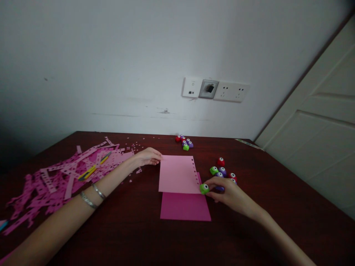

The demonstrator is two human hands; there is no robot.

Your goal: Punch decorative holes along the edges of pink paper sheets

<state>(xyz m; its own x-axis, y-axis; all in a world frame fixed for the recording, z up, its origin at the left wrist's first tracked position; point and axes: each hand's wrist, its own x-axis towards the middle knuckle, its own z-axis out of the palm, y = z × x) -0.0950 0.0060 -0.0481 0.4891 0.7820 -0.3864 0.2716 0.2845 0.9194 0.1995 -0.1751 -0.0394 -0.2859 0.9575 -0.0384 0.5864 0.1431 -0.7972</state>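
Note:
My left hand (pixel 148 156) pinches the upper left corner of a light pink sheet of paper (pixel 177 173). A column of small punched holes runs down that sheet's right side. Under it lies a darker pink sheet (pixel 184 207), partly covered. In my right hand (pixel 226 193) is a green craft punch (pixel 204 188) with a white and black button on top, gripped at the light sheet's lower right corner. Just behind this hand sit several red, purple and green punches (pixel 220 162), some partly hidden by my fingers.
Cut pink paper strips (pixel 52 184) heap on the left, with a yellow utility knife (pixel 94 167) on top. Tiny punched bits (pixel 133 146) lie scattered behind my left hand. More punches (pixel 185 142) stand near the wall. Sockets (pixel 231 91) are set in the wall.

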